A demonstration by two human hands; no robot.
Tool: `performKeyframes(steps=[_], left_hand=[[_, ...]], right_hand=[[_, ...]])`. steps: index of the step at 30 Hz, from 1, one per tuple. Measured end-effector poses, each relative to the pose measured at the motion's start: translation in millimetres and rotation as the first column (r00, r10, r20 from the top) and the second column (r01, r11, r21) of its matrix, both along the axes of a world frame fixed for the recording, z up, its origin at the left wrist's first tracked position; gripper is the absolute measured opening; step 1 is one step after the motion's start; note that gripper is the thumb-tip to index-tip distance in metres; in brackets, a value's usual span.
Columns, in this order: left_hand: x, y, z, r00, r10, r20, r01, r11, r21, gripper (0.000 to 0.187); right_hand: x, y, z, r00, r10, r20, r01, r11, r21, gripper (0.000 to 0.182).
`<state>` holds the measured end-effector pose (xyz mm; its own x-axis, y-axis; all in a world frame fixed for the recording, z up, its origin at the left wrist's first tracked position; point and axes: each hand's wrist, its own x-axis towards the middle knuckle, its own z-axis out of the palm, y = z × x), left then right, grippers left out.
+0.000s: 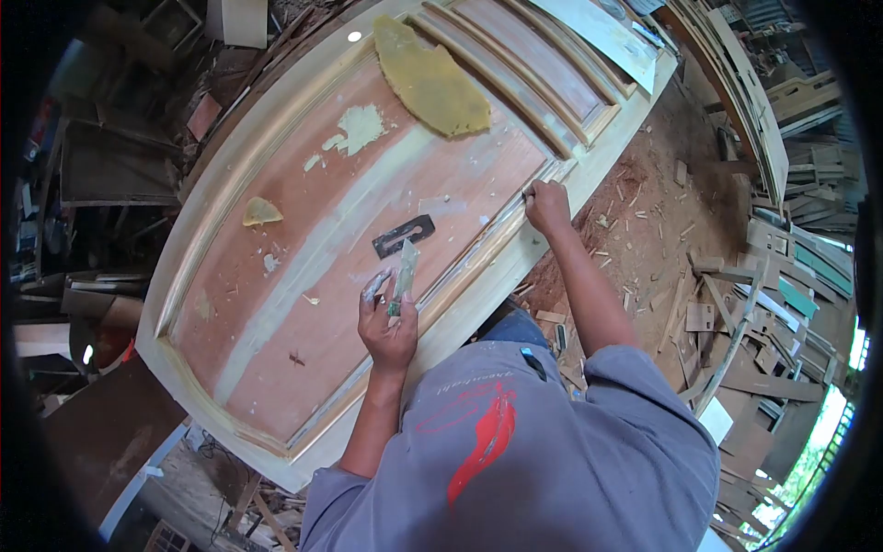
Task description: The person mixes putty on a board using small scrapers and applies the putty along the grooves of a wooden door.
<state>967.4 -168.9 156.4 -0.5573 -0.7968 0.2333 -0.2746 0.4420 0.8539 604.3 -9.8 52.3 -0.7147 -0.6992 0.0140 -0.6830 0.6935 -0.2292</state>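
A large wooden panel (368,198) with raised mouldings and pale filler smears lies in front of me. My left hand (386,336) is closed around a flat putty knife (404,276), its blade pointing away from me; whitish filler coats some fingers. At the near moulding (497,230), my right hand (549,207) is closed with its fingertips at the strip, which has grey-white filler along it. A small dark edge shows at those fingertips, but what it belongs to is hidden. Just beyond the putty knife lies a black slotted plate (403,236).
An irregular yellowish sheet (430,78) rests at the panel's far side, and a smaller yellowish piece (261,212) lies to the left. A white board (607,32) sits at the upper right. Wood scraps (699,317) litter the floor on the right.
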Motion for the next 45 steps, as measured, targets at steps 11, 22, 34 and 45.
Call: performKeyframes(steps=[11, 22, 34, 45], left_hand=[[7, 1, 2, 1.0, 0.009, -0.011, -0.008, 0.999, 0.036, 0.042], [9, 1, 2, 1.0, -0.003, -0.013, 0.003, 1.0, 0.013, 0.04], [9, 7, 4, 1.0, -0.001, -0.016, 0.001, 1.0, 0.02, 0.041], [4, 11, 10, 1.0, -0.015, -0.014, 0.015, 0.998, 0.058, 0.04]], right_hand=[[73, -13, 15, 0.989, -0.006, 0.144, 0.011, 0.999, -0.03, 0.006], [131, -21, 39, 0.824, -0.297, 0.483, 0.363, 0.93, -0.047, 0.014], [132, -17, -6, 0.995, -0.094, -0.035, 0.089, 0.989, -0.117, 0.005], [112, -10, 18, 0.967, -0.172, 0.187, 0.193, 0.976, -0.101, 0.01]])
